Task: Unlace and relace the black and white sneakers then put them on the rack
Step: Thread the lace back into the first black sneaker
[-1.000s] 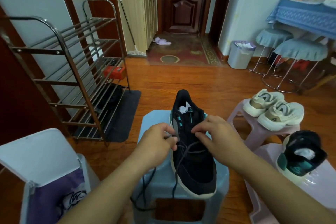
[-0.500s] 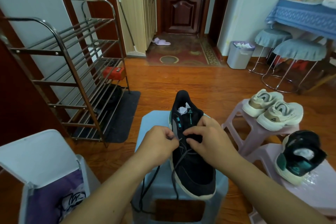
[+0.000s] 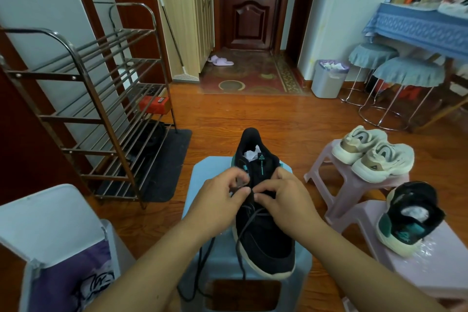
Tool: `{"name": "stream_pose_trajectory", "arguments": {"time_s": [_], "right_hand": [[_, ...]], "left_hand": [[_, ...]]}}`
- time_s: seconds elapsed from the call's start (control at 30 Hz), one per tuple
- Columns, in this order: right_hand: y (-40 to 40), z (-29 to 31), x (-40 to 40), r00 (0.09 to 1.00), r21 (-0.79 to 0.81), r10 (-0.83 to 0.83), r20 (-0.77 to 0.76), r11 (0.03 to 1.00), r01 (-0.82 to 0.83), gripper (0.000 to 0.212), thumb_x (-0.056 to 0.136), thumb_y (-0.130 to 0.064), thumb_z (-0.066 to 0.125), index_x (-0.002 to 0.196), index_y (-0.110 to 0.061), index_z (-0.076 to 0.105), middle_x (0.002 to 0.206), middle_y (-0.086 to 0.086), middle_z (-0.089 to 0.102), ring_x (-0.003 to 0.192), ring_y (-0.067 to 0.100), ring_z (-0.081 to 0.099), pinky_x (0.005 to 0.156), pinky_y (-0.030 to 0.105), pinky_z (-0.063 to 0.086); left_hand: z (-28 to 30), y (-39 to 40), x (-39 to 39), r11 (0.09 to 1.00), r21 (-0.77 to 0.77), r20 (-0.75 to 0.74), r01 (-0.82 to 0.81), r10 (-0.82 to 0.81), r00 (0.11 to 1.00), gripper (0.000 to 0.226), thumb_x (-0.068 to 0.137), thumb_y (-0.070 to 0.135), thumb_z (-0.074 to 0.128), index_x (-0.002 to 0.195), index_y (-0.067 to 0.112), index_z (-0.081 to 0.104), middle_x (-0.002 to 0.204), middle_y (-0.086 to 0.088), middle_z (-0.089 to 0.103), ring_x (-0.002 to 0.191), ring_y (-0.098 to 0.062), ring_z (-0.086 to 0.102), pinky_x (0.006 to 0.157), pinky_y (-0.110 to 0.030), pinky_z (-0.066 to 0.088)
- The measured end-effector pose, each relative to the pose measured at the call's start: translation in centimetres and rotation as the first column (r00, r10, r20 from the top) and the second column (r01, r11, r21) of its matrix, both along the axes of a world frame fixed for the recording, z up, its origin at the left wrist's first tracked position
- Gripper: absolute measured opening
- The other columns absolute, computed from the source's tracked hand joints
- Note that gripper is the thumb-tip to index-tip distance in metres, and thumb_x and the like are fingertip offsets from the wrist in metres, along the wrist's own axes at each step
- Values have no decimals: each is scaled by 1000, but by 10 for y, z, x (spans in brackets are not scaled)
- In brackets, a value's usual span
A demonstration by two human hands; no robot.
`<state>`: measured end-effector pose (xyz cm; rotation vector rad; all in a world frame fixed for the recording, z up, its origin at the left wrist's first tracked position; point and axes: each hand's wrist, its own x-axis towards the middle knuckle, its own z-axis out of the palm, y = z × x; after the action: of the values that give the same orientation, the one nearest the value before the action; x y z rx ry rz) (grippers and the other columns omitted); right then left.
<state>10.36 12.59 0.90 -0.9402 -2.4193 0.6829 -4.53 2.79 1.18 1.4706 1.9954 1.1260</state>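
- Nearest, the lace [image 3: 202,261] hangs slack off the front edge of the blue stool [image 3: 210,256], looping down on the left side; a second strand runs down over the toe of the shoe.
- The black sneaker [image 3: 263,240] lies on that stool directly ahead, its long axis running straight away from the person: toe toward them, heel [image 3: 250,137] at the far end.
- Both hands meet over the eyelets at mid-shoe. The left hand [image 3: 217,200] has thumb and forefinger curled and pinching the lace; the right hand [image 3: 283,200] pinches it too, fingertips almost touching the left's.
- The hands sit symmetrically either side of the tongue, so neither is clearly nearer; the lace end looks to be on the left side, though blur there hides the eyelet itself.
- My reading: relacing is under way, partway up the eyelets, and the next pull should run across the shoe's axis.
- To the right, the other black sneaker [image 3: 410,220] rests on a pink stool [image 3: 430,268], heel up, well apart from the hands.
- Behind it, a cream pair [image 3: 374,154] sits on another pink stool.
- Far left stands the rack [image 3: 83,99], well apart from the shoe; reaching it would favour the left arm.
- A white bin [image 3: 50,223] sits near left.
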Motion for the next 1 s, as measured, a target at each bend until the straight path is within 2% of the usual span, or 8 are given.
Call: {"name": "stream_pose_trajectory", "arguments": {"time_s": [0.23, 0.37, 0.43, 0.47, 0.57, 0.67, 0.77, 1.0], "right_hand": [[7, 10, 21, 939, -380, -166, -301, 924, 42, 8, 86, -9, 75, 86, -17, 77, 94, -1, 61, 91, 11, 63, 78, 16, 47], [62, 27, 117, 430, -896, -813, -392, 444, 23, 25, 96, -10, 60, 121, -8, 64, 114, 14, 68, 96, 26, 69, 68, 29, 59], [80, 25, 150, -36, -877, -967, -253, 245, -414, 34, 103, -11, 47, 136, -2, 50, 117, 19, 64, 92, 25, 67, 68, 31, 61], [82, 25, 154, -96, -830, -967, -236, 252, -498, 30, 104, -12, 44, 132, -3, 50, 111, 12, 63, 83, 19, 65, 65, 27, 59], [77, 34, 122, 422, -931, -832, -360, 352, -100, 9, 103, -25, 48, 100, -20, 55, 76, -6, 46, 51, 6, 36, 43, 18, 32], [47, 33, 66, 951, -445, -290, -107, 869, 215, 18, 95, -47, 62, 100, -29, 61, 79, -4, 63, 63, 12, 57, 56, 25, 42], [20, 13, 29, 979, -79, -43, 198, 995, 60, 28, 90, -54, 64, 94, -28, 54, 75, -5, 60, 67, 11, 57, 55, 26, 37], [12, 8, 32, 986, -154, -25, 165, 987, 51, 34, 97, -53, 54, 77, -25, 54, 69, -2, 60, 65, 12, 56, 57, 33, 43]], "left_hand": [[-4, 5, -16, 989, -83, -129, 125, -135, 982, 30, 104, 17, 45, 96, 39, 63, 65, 14, 56, 60, -8, 49, 59, -34, 38], [-6, -1, -23, 983, -98, -130, 153, -165, 978, 30, 107, 18, 43, 96, 40, 61, 75, 6, 61, 71, -16, 58, 66, -43, 48], [-5, -2, -19, 979, -104, -154, 174, -188, 970, 29, 107, 19, 43, 100, 41, 61, 85, 7, 64, 82, -12, 60, 73, -41, 51], [-3, -1, -18, 979, -101, -161, 179, -194, 968, 29, 107, 19, 43, 102, 41, 61, 87, 8, 65, 84, -10, 60, 74, -38, 51], [-4, 3, -20, 980, -106, -100, 166, -176, 979, 33, 107, 17, 44, 103, 43, 65, 85, 10, 65, 84, -9, 61, 77, -37, 51], [-5, 4, -22, 979, -131, -54, 158, -166, 985, 36, 106, 15, 45, 103, 42, 68, 85, 7, 66, 81, -14, 63, 76, -41, 51], [-3, 5, -21, 978, -130, -81, 163, -174, 981, 35, 106, 14, 45, 102, 42, 66, 85, 8, 66, 80, -13, 61, 73, -39, 50], [-4, 7, -21, 978, -128, -101, 167, -181, 978, 32, 106, 17, 46, 102, 42, 64, 84, 9, 65, 83, -10, 61, 77, -41, 53]]}}
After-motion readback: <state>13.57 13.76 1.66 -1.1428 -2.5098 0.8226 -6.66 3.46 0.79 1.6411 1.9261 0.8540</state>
